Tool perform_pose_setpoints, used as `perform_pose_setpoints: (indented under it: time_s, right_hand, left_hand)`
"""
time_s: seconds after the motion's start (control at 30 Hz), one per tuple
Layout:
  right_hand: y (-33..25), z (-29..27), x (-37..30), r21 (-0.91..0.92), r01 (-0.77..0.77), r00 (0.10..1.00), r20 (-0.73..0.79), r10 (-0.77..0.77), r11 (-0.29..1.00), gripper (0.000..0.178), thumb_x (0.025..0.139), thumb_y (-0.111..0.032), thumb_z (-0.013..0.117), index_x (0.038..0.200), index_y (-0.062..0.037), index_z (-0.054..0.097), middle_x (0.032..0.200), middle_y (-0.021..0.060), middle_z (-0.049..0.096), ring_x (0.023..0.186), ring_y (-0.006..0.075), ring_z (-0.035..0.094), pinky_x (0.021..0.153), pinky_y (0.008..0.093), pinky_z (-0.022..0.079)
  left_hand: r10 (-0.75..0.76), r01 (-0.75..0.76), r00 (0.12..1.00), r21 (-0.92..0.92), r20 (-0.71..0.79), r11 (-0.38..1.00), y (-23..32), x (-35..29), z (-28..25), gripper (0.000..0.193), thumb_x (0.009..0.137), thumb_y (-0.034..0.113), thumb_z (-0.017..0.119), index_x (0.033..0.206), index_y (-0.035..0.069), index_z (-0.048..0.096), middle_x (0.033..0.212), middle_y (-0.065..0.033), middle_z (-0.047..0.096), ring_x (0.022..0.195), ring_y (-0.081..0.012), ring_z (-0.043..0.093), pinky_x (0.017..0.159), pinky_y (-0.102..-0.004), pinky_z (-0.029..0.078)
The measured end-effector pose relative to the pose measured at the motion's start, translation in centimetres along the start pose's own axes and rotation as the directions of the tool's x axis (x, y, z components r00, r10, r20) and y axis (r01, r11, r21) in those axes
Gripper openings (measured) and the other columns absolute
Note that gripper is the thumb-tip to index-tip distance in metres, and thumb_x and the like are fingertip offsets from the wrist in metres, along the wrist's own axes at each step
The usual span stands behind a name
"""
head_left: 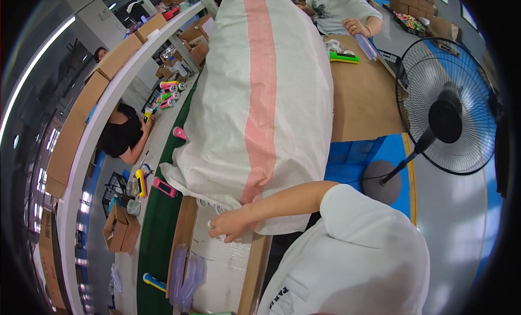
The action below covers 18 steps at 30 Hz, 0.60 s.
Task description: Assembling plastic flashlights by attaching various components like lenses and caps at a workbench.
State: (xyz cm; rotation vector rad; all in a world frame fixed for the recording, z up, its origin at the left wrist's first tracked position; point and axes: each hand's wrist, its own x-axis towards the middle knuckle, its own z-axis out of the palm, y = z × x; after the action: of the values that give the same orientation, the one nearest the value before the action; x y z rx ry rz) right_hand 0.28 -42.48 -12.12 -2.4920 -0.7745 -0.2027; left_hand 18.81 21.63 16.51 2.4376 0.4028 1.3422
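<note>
My right hand (230, 225) reaches in over a shallow cardboard tray (247, 279), its fingers curled and closed around a small white round piece (210, 224). More white round pieces (219, 209) show just behind the hand, by the lower edge of a large sack. This white woven sack (222, 98) with a pink stripe (261, 98) fills the middle and hides the tray's far end. Clear purplish plastic sleeves (187, 279) lie along the tray's left side. My left hand is out of sight.
A green belt (157, 228) left of the tray carries a pink device (164, 187) and a blue-yellow one (154, 282). A standing fan (445, 119) is at right. Across the sack, a co-worker's hand (355, 28) holds a clear sleeve; another person (122, 133) sits beyond the belt.
</note>
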Motion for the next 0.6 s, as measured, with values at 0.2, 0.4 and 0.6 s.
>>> perform_pose_setpoints:
  time_s: [0.2,0.4,0.6]
  right_hand:
    - [-0.7,0.5,4.4,0.177,-0.024,0.975,-0.214,0.062,0.984,0.040,0.076,-0.024,0.066,0.108,-0.0041,0.053,0.100,0.0210,0.052,0.096,0.0388,0.054,0.081,0.0470,0.046]
    - [1.0,3.5,2.4,0.316,-0.151,0.940,-0.246,0.234,0.937,0.048,0.081,-0.025,0.068,0.117,-0.0018,0.047,0.098,0.0203,0.050,0.097,0.0378,0.054,0.083,0.0436,0.044]
    - [2.0,2.2,3.0,0.362,-0.097,0.923,-0.316,0.220,0.927,0.050,0.080,-0.022,0.068,0.122,-0.0042,0.047,0.107,0.0201,0.053,0.104,0.0384,0.052,0.091,0.0433,0.043]
  left_hand:
    - [0.580,-0.286,0.692,-0.575,0.430,0.767,15.3,-22.5,8.0,0.034,0.085,0.003,0.048,0.117,0.000,0.058,0.102,-0.0125,0.063,0.085,-0.0218,0.061,0.074,-0.0288,0.048]
    - [0.836,-0.528,0.406,-0.652,0.369,0.544,26.0,-36.8,8.4,0.035,0.081,-0.003,0.052,0.114,0.001,0.059,0.116,-0.0187,0.057,0.107,-0.0373,0.054,0.093,-0.0418,0.043]
    - [0.691,-0.375,0.573,-0.609,0.440,0.699,24.8,-36.9,10.7,0.043,0.071,-0.005,0.056,0.112,0.007,0.063,0.115,-0.0158,0.060,0.109,-0.0351,0.055,0.095,-0.0409,0.044]
